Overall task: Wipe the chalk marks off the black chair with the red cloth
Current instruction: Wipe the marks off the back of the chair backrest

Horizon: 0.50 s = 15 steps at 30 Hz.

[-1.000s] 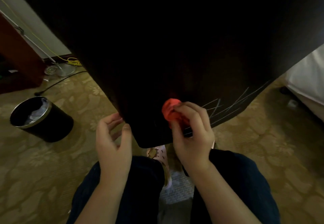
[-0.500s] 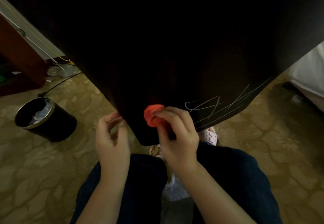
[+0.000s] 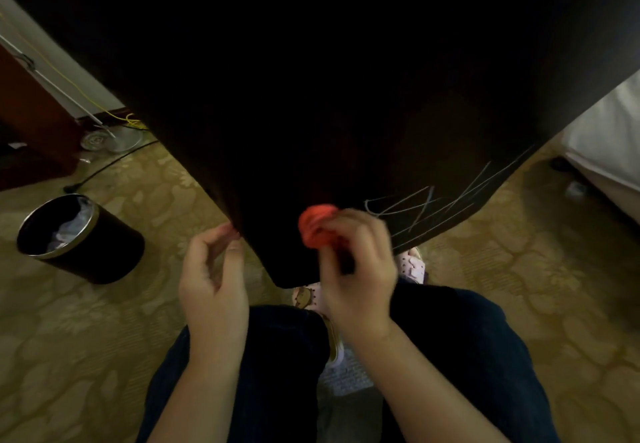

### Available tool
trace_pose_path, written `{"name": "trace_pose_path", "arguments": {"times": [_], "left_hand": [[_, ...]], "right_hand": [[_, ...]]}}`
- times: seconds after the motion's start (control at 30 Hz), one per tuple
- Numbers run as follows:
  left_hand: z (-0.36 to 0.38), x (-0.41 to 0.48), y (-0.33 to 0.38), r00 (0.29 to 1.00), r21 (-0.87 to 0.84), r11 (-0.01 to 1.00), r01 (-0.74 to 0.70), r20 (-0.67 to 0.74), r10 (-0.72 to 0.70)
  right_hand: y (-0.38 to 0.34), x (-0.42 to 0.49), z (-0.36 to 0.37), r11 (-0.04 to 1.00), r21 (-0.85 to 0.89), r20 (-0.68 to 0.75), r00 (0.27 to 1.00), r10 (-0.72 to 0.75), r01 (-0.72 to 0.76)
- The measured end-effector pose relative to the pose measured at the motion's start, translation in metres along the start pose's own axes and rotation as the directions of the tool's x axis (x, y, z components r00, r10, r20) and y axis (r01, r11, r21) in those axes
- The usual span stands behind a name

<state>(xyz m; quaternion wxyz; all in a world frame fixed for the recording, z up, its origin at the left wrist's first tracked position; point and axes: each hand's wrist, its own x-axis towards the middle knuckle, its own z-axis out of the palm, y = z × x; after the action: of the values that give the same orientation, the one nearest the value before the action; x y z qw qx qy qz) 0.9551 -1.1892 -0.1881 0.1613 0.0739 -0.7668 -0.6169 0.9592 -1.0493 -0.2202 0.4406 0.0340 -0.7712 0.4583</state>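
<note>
R hand (image 3: 356, 269) fingers pinched wadded red cloth (image 3: 317, 224), L hand (image 3: 213, 276) hung loose/empty; I figured tiny wad cld just smear chalk marks (image 3: 433, 207) across black chair (image 3: 311, 96).

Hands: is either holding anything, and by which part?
Right hand pinches the crumpled red cloth by its lower end; left hand at the black chair edge, grip unclear.

A black waste bin (image 3: 81, 240) stands on patterned carpet (image 3: 519, 269), near a black cable (image 3: 114, 163).

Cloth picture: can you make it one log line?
right hand: grips cloth against chair | left hand: by chair edge | chalk marks: not wiped yet
</note>
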Motion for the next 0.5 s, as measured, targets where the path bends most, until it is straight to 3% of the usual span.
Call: {"name": "trace_pose_path", "arguments": {"times": [0.1,0.2,0.33,0.4,0.5], "left_hand": [[0.000,0.001,0.001,1.000,-0.038,0.999,0.027,-0.013,-0.028],[-0.001,0.001,0.001,0.999,-0.026,0.999,0.032,0.008,-0.032],[-0.001,0.001,0.000,0.999,-0.003,0.999,0.040,-0.001,-0.040],[0.000,0.001,0.002,0.999,0.002,0.999,0.032,0.001,-0.032],[0.001,0.003,0.003,1.000,-0.001,1.000,0.024,-0.008,-0.024]], "right_hand": [[0.010,0.008,-0.007,0.999,-0.012,0.019,0.999,-0.038,0.038],[0.026,0.031,-0.038,0.996,-0.053,-0.207,0.977,0.059,-0.072],[0.042,0.050,-0.056,0.938,0.097,-0.472,0.814,0.338,-0.334],[0.035,0.043,-0.045,0.943,0.042,-0.446,0.838,0.313,-0.330],[0.010,0.012,-0.015,0.991,-0.009,-0.160,0.978,0.132,-0.135]]}}
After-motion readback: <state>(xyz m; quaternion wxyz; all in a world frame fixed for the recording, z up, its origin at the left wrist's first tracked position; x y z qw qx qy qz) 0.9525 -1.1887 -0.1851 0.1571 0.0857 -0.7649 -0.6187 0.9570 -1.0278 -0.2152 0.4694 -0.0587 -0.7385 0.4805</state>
